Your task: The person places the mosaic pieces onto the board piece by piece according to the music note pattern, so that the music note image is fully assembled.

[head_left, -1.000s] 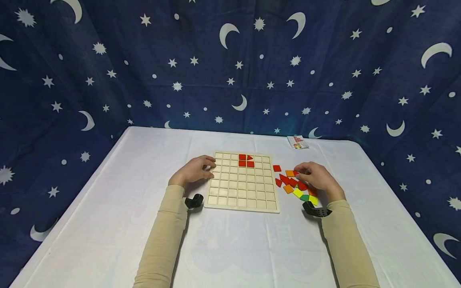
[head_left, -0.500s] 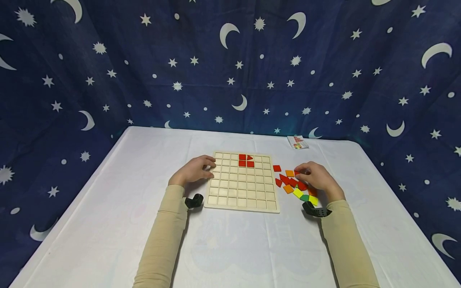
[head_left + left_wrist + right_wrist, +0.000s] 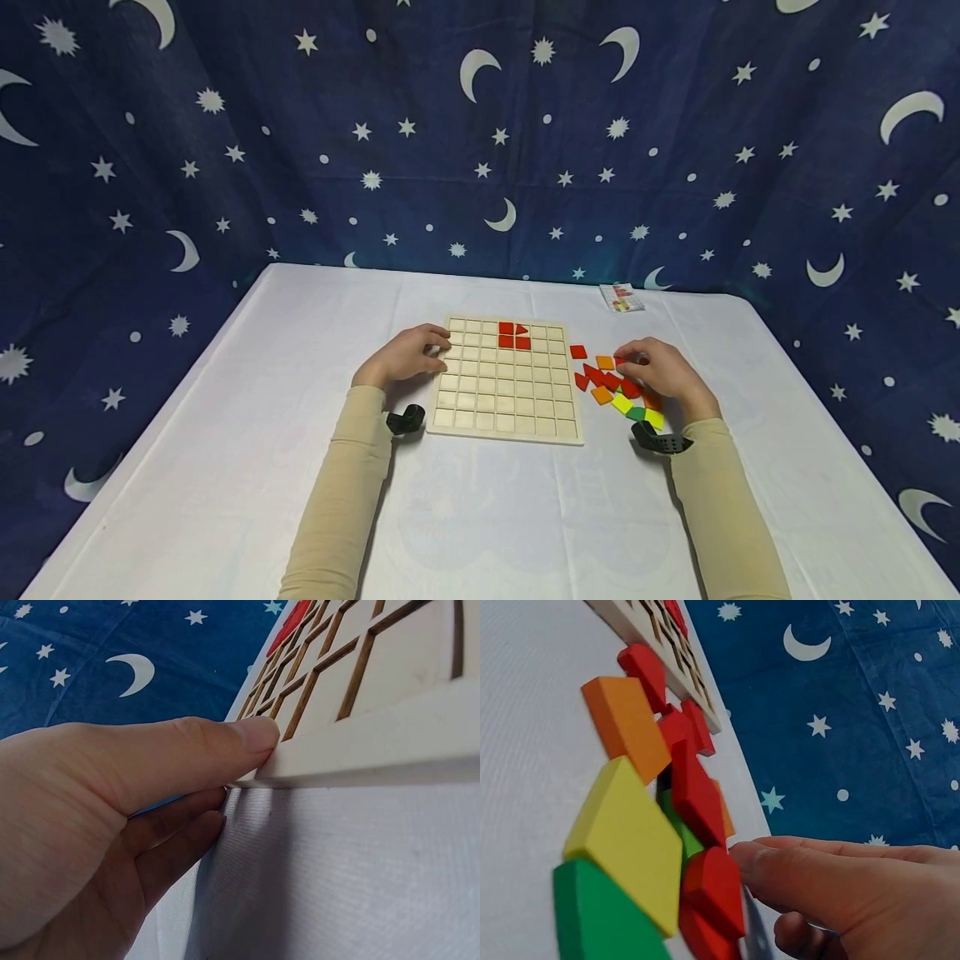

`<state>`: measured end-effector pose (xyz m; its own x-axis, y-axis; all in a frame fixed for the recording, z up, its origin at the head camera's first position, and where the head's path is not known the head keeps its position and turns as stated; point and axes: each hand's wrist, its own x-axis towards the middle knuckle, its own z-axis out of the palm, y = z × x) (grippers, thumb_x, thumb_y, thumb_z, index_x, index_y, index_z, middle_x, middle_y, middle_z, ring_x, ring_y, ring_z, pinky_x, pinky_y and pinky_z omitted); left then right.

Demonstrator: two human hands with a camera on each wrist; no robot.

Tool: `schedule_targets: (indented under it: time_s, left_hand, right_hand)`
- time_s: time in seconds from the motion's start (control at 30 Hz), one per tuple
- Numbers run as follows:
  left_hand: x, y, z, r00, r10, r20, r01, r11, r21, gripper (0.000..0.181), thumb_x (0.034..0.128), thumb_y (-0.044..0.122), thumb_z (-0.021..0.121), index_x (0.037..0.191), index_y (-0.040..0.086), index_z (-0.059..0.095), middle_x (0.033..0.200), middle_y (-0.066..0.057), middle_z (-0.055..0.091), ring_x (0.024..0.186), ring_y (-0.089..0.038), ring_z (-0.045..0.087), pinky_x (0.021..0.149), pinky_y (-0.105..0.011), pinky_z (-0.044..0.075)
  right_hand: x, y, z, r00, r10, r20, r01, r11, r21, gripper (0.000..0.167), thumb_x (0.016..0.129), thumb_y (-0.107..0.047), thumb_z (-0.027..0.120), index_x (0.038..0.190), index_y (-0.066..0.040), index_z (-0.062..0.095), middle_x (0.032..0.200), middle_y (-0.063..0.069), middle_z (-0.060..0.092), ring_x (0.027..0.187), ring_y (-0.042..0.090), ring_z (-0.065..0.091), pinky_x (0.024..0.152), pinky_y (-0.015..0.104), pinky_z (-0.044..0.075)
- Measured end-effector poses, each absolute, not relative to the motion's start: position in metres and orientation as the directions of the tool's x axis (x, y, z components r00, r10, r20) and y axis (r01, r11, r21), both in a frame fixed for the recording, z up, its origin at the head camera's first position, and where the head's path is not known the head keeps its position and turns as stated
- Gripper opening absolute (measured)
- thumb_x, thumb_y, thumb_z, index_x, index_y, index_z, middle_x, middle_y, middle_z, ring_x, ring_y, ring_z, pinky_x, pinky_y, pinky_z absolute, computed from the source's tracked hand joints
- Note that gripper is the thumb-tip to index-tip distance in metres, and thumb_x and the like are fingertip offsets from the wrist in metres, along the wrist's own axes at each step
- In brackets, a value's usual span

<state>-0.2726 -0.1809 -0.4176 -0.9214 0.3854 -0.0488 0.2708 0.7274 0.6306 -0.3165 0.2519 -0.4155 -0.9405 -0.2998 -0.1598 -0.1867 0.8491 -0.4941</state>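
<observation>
The board (image 3: 504, 392), pale and ruled into square cells, lies flat on the white surface (image 3: 480, 517) between the two hands. The left hand (image 3: 403, 354) is at its left edge: the thumb touches the rim, with the other fingers spread away from it along the same side. Four red tiles (image 3: 522, 343) sit in the board's cells toward the far side — three squares and a triangle.

Just beyond the board's right edge is a loose pile of pieces, some overlapping. It includes an orange piece (image 3: 602, 395), a yellow piece (image 3: 622, 403) and a green piece (image 3: 635, 413). The right hand (image 3: 662, 375) is over the far right of the pile, thumb and forefinger close together beside a red piece (image 3: 715, 891) — whether they pinch one, I cannot tell.

A printed card (image 3: 622, 297) lies near the surface's far edge, before a dark blue curtain (image 3: 420, 125) with pale moons and stars.
</observation>
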Motion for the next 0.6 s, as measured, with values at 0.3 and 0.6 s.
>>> schedule_targets:
  time_s: [0.3, 0.6]
  left_hand:
    - [-0.272, -0.178, -0.417, -0.922, 0.383, -0.052, 0.267, 0.727, 0.633, 0.043, 0.0888, 0.014, 0.072, 0.128, -0.001, 0.063, 0.145, -0.013, 0.047, 0.137, -0.032, 0.039, 0.113, -0.044, 0.033]
    - [-0.272, -0.180, -0.418, -0.921, 0.388, -0.041, 0.283, 0.736, 0.615, 0.043, 0.0882, 0.014, 0.073, 0.127, -0.002, 0.063, 0.144, -0.014, 0.049, 0.136, -0.033, 0.041, 0.113, -0.043, 0.034]
  right_hand:
    - [-0.319, 0.230, -0.401, -0.930, -0.355, -0.099, -0.258, 0.817, -0.516, 0.030, 0.094, -0.023, 0.067, 0.119, -0.006, 0.067, 0.108, 0.011, 0.064, 0.090, 0.027, 0.054, 0.073, 0.032, 0.051]
    - [-0.336, 0.173, -0.389, -0.860, -0.492, -0.138, -0.369, 0.784, -0.499, 0.030, 0.093, -0.020, 0.067, 0.120, -0.006, 0.067, 0.107, 0.010, 0.065, 0.079, 0.023, 0.055, 0.065, 0.030, 0.052]
